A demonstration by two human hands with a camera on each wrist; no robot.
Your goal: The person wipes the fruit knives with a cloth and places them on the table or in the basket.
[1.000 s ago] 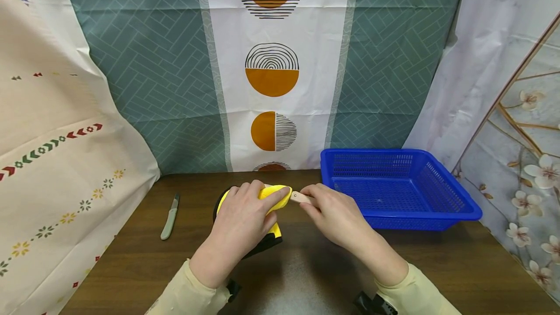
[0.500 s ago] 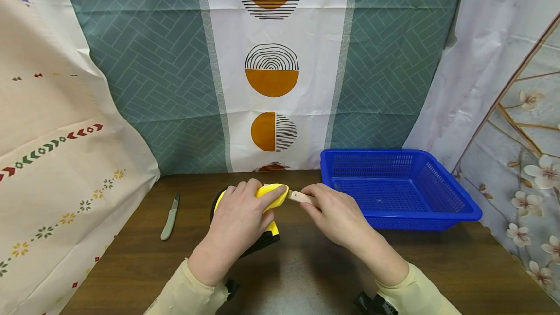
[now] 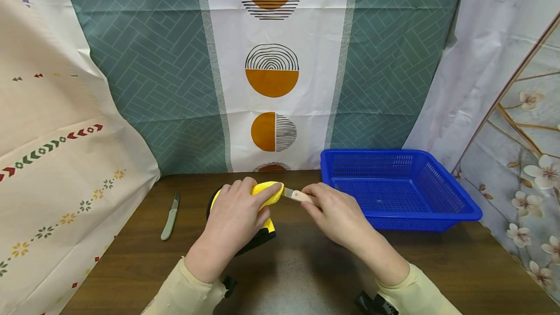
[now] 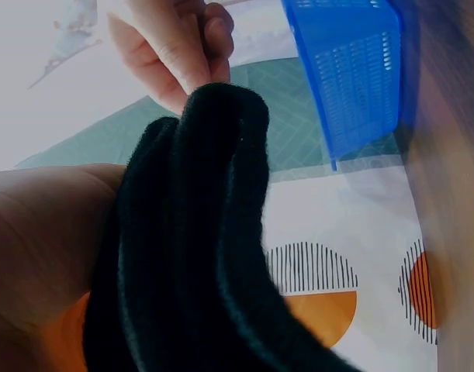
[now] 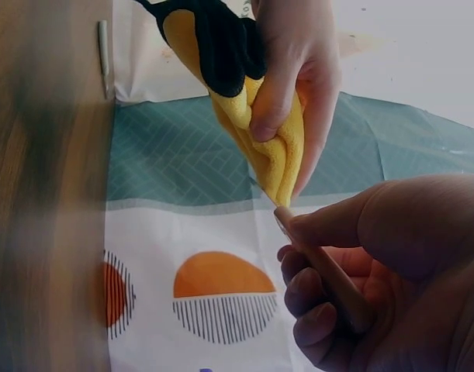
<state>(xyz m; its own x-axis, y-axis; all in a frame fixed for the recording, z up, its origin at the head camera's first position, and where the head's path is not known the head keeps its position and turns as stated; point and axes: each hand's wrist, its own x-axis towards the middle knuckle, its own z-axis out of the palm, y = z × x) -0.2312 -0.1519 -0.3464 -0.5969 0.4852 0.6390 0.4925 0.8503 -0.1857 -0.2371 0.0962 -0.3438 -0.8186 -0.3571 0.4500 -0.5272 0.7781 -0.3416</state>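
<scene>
My left hand (image 3: pixel 236 213) grips a folded yellow cloth (image 3: pixel 267 193) with black edging, pressed around the blade of a knife (image 3: pixel 302 197). The knife's pale handle is held in my right hand (image 3: pixel 337 210), thumb along its side in the right wrist view. A short length of metal blade shows between cloth and handle; the rest of it is hidden in the folds. In the left wrist view the cloth's black folds (image 4: pixel 213 201) fill the middle, with my right hand (image 4: pixel 174 46) beyond them.
A second knife (image 3: pixel 169 222) with a pale green handle lies on the brown table (image 3: pixel 297 266) at the left, blade pointing away. At the back right stands a blue plastic basket (image 3: pixel 393 222). Patterned cloths hang behind the table and at both sides.
My left hand has slid the cloth a little leftward along the knife, away from the handle, and more blade shows. The right hand has stayed almost still.
</scene>
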